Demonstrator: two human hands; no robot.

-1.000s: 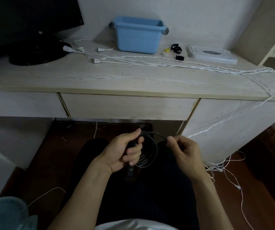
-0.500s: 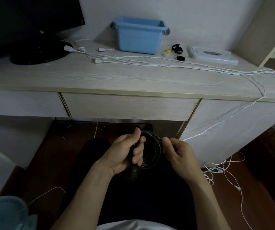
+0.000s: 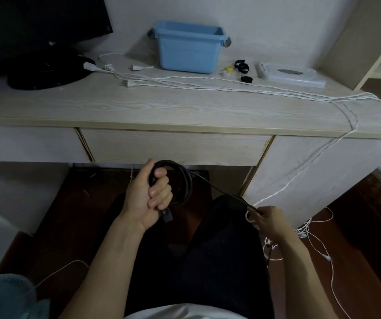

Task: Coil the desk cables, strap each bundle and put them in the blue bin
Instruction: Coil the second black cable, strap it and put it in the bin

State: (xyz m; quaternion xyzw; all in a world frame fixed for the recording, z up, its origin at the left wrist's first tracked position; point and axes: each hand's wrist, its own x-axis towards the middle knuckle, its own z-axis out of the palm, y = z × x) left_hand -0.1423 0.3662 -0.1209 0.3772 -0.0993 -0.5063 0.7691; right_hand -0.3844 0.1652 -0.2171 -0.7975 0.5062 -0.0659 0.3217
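My left hand [image 3: 149,196] grips a coil of black cable [image 3: 182,183] in front of the desk drawer, with a plug end sticking out below the fist. A loose length of the same cable runs down to the right, where my right hand [image 3: 269,221] pinches it over my lap. The blue bin [image 3: 188,50] stands at the back of the desk. Several white cables [image 3: 208,85] stretch across the desk top and drop over its right edge to the floor. Black straps [image 3: 242,65] lie to the right of the bin.
A black monitor with its round base [image 3: 44,70] fills the desk's left back corner. A white flat box [image 3: 290,73] lies at the back right. Tangled white cable [image 3: 309,229] lies on the floor to the right. A light fan [image 3: 5,295] sits at the lower left.
My right hand left the coil and moved down and right, drawing out a straight length of black cable. My left hand rose a little with the coil.
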